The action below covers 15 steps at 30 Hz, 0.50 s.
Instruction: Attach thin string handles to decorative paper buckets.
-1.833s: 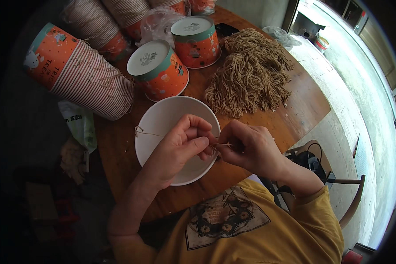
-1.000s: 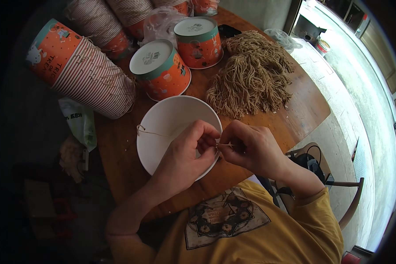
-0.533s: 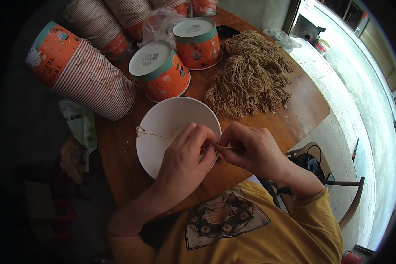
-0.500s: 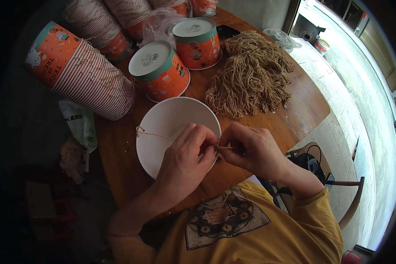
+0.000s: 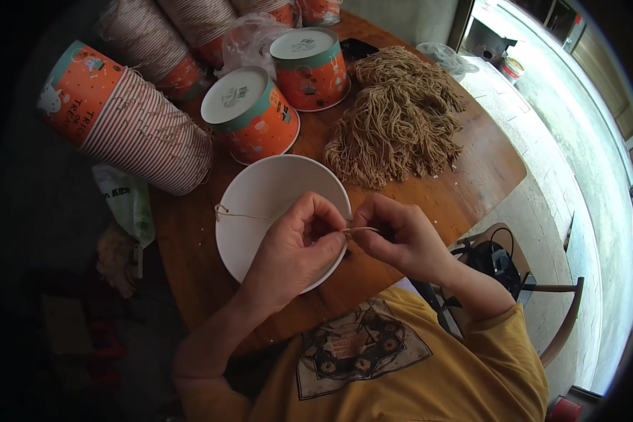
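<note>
An upright white paper bucket [image 5: 260, 204] stands on the round wooden table [image 5: 485, 169], seen from above. A thin tan string [image 5: 250, 216] is tied at its left rim and runs across the opening to the right rim. My left hand [image 5: 295, 250] reaches over the bucket and pinches its right rim. My right hand [image 5: 401, 235] pinches the free end of the string at that same spot, fingertips touching those of the left.
A heap of tan strings [image 5: 401, 116] lies behind the bucket. Two upturned orange buckets [image 5: 253, 116] [image 5: 309, 67] stand further back. Stacks of nested buckets [image 5: 130, 123] lie on their sides at the left. A chair with a black bag [image 5: 499, 260] is at the right.
Both hands have stayed at the bucket's right rim, with only small finger shifts. The left hand's fingers have curled a little more over the rim.
</note>
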Motion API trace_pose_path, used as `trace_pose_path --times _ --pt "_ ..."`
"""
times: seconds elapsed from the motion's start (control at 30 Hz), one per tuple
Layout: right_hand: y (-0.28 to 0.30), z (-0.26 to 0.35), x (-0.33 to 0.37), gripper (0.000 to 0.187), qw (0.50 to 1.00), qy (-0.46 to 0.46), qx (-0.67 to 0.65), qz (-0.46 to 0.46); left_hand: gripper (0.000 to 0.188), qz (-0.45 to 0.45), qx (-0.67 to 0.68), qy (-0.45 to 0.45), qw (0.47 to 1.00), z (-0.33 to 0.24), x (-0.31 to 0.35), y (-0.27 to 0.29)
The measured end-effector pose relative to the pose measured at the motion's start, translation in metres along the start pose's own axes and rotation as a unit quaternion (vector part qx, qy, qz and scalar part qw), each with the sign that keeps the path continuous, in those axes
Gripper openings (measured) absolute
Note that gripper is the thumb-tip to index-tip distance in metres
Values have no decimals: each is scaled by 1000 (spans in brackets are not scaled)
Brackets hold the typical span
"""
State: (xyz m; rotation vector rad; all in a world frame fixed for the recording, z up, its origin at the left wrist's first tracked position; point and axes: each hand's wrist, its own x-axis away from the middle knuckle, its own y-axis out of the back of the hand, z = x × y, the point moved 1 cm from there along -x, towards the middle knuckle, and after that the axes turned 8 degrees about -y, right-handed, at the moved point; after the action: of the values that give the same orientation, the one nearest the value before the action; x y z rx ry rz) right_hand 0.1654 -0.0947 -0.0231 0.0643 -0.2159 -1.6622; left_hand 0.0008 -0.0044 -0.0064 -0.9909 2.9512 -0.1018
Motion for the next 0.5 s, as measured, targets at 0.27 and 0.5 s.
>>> trace_pose_path --times 0.27,0.5 --pt "-1 -2 -1 13 998 -20 -57 11 13 0 -65 -18 998 -4 2 -4" --pt "-1 0 1 10 1000 8 12 -1 9 5 -263 -108 959 -10 4 -6"
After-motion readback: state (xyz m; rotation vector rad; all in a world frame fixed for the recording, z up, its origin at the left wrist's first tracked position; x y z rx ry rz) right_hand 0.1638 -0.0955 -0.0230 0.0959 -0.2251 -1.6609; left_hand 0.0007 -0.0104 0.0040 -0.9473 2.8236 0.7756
